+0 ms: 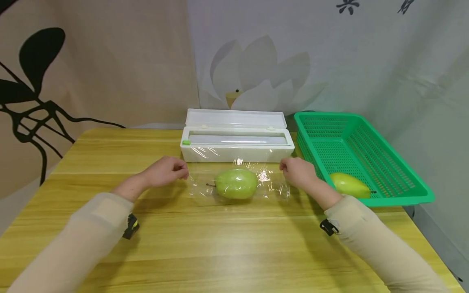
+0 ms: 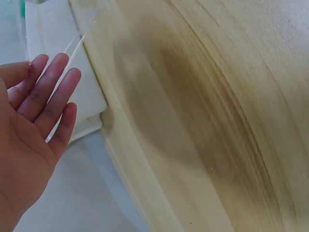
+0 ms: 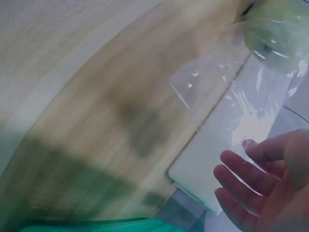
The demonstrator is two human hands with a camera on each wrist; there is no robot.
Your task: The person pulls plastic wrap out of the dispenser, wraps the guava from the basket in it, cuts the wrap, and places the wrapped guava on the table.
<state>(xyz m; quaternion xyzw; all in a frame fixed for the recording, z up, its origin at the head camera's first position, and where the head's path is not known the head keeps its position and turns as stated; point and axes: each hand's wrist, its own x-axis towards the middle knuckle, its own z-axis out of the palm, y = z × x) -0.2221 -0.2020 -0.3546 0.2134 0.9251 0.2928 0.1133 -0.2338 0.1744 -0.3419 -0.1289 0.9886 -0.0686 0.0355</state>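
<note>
The left hand (image 1: 165,171) and right hand (image 1: 299,173) are pinching the clear film (image 1: 272,188); between them, the green fruit (image 1: 236,184) is lying toward the far edge of the wooden surface (image 1: 227,252).

The only writing in view is two dark Chinese characters on the pale cloth (image 1: 388,61) behind the worktop (image 1: 234,252), high in the head view, towards its right side. The left character (image 1: 348,6) is the clearer: short strokes over a long horizontal one, with splayed strokes below; it looks like 兴, "flourish", though its top runs close to the edge. The right character (image 1: 405,6) leans, is cut by the upper edge and shows only its lower strokes, too little to read. The two stand well apart.
</note>
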